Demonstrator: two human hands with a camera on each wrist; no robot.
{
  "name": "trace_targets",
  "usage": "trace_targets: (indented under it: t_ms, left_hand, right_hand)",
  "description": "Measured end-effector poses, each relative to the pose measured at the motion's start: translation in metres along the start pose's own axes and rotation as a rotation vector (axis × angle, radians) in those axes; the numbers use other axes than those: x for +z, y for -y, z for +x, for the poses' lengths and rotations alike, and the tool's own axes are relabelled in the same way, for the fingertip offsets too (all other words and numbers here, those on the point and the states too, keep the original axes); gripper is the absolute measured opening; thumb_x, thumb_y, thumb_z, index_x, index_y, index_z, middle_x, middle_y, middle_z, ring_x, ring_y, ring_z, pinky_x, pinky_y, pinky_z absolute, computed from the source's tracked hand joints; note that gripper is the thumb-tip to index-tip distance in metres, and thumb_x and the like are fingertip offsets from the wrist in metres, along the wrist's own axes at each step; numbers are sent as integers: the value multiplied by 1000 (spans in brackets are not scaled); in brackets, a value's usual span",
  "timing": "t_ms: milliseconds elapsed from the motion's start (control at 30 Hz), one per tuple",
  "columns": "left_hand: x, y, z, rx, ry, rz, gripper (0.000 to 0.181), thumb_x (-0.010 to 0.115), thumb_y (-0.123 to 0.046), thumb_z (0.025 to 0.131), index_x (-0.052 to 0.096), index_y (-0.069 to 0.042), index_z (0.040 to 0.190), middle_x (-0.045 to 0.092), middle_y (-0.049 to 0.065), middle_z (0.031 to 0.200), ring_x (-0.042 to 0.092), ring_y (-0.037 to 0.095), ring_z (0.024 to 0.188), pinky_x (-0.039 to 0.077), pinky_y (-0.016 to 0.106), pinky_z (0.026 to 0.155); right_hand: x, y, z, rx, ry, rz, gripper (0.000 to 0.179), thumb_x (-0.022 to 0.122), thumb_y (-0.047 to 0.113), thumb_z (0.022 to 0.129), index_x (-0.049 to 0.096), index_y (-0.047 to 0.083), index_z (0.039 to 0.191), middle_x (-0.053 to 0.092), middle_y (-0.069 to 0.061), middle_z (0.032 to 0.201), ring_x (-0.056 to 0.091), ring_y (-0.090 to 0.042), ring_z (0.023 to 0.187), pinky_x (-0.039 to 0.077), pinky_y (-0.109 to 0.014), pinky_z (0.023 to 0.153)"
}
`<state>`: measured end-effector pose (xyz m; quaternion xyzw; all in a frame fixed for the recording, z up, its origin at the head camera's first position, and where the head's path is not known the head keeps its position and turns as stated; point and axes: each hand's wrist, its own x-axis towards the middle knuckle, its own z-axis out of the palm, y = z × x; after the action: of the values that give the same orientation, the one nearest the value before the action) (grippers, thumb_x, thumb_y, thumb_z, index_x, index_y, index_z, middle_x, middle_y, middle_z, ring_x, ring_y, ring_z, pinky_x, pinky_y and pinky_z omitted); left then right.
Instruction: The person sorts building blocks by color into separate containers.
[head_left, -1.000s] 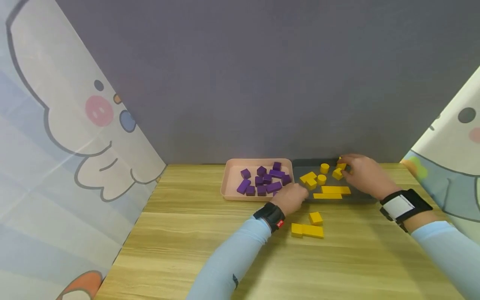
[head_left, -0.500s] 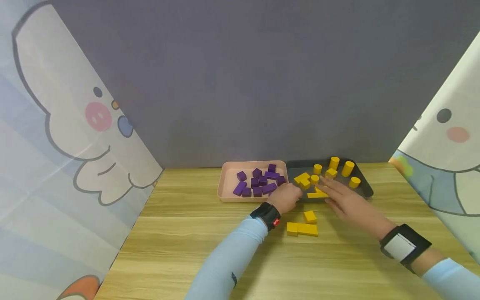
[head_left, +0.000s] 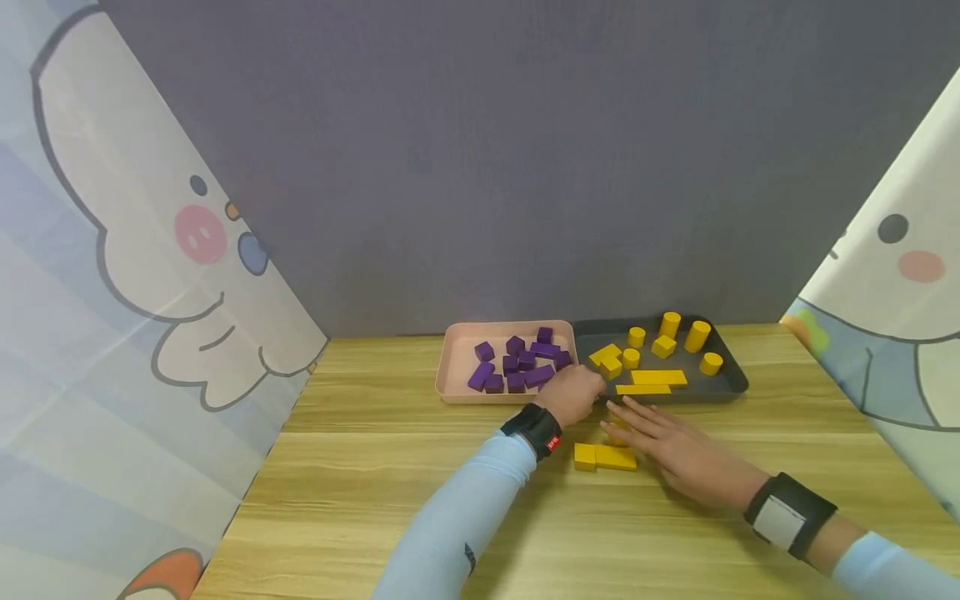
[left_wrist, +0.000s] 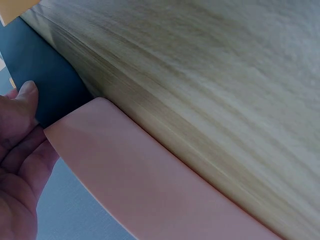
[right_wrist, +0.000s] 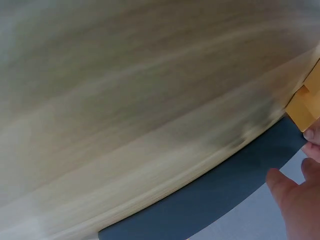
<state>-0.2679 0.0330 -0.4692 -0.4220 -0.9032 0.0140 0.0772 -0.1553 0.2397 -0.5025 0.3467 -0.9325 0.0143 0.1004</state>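
My left hand (head_left: 573, 392) holds the dark tray's front wall where it meets the pink tray (head_left: 448, 379). In the left wrist view its thumb (left_wrist: 29, 93) presses the outside of the dark tray (left_wrist: 50, 70). My right hand (head_left: 682, 454), fingers extended and spread, reaches over a yellow block (head_left: 619, 425) on the table and partly hides it; whether it touches is unclear. Just in front lie a yellow cube (head_left: 585, 457) and a longer yellow block (head_left: 617, 459), side by side. Several yellow blocks and cylinders (head_left: 697, 336) stand or lie in the dark tray.
Several purple blocks (head_left: 527, 361) lie in the pink tray, left of the dark one. A grey wall (head_left: 480, 167) rises behind the trays. Printed cartoon sheets (head_left: 120, 292) flank the wooden table (head_left: 360, 492) on both sides.
My right hand has left the back of the dark tray, where upright yellow cylinders now show, and come forward to the loose blocks. The left hand stays at the tray wall.
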Motion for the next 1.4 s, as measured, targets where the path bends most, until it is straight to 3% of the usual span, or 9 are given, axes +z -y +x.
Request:
trace_targets:
  t_ms: [133, 367, 567, 767, 1067, 1400]
  left_hand:
    - [-2, 1, 1, -5, -6, -6, 16, 72, -15, 95, 82, -24, 104, 79, -11, 98, 72, 5, 88, 57, 16, 83]
    - [1, 1, 2, 0, -3, 6, 18, 73, -15, 95, 81, -26, 106, 78, -13, 101, 72, 4, 91, 56, 15, 85]
    - [1, 1, 3, -3, -4, 6, 19, 73, -13, 94, 81, -26, 106, 78, -13, 101, 72, 4, 91, 56, 15, 84]
    - [0, 1, 3, -14, 2, 5, 18, 74, -14, 94, 81, -26, 106, 78, -13, 101, 72, 4, 91, 57, 15, 83]
    - [-2, 0, 2, -36, 24, -1, 20, 73, -13, 94, 81, -28, 106, 78, -13, 101, 71, 3, 90, 56, 14, 81]
    - [-2, -1, 0, -27, 18, 9, 20, 74, -13, 93, 81, -27, 106, 78, -12, 102, 72, 4, 91, 56, 14, 82]
  right_hand:
    - [0, 0, 3, -35, 12, -3, 72, 59, 9, 97, 35, 33, 160, 26, 2, 170, 32, -30, 154, 41, -52, 115]
    - [-4, 2, 6, -52, 34, 64, 58, 60, 10, 100, 48, 25, 154, 37, -6, 166, 43, -33, 147, 47, -50, 110]
    - [-1, 0, 5, -1, 36, 137, 44, 63, 16, 100, 59, 19, 144, 46, -10, 160, 53, -32, 140, 52, -48, 105]
    - [3, -5, 5, 16, 3, 124, 36, 70, 18, 96, 69, 15, 132, 58, -13, 147, 64, -30, 126, 56, -45, 99]
    - [3, -9, 5, -8, -77, 160, 16, 77, 12, 89, 77, 18, 104, 67, 1, 110, 66, -11, 94, 61, -32, 81]
    - [-2, -7, 3, 10, -70, 213, 19, 77, 6, 88, 78, 20, 100, 69, 6, 102, 66, -7, 88, 61, -30, 77]
